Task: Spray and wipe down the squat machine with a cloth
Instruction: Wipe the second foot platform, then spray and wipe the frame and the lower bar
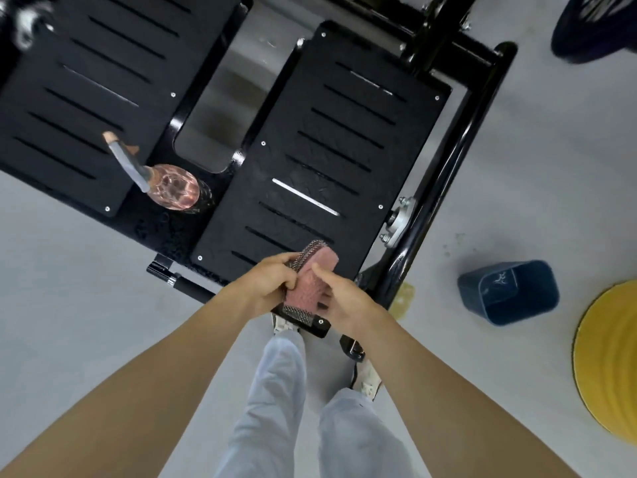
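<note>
The squat machine [458, 139] fills the upper view, and its right footplate [331, 150] is the reference for everything else. The spray bottle [175, 188] sits on the machine well to the left of that plate, so the spraying seems done for this part. A knurled handle [298, 313] juts out over the plate's near edge, with the cloth [303, 288] wrapped over its middle.

The step looks like wiping this handle. It is best done by keeping the cloth snug all the way round, then twisting and sliding it end to end so the knurling is cleaned in its grooves.

The left hand [265, 288] has its fingers [287, 270] curled tight, pinching the cloth's edge against the handle. The right hand [348, 301] clasps the cloth from the other side, thumb laid along it. Its other fingers curl underneath, mostly hidden.
</note>
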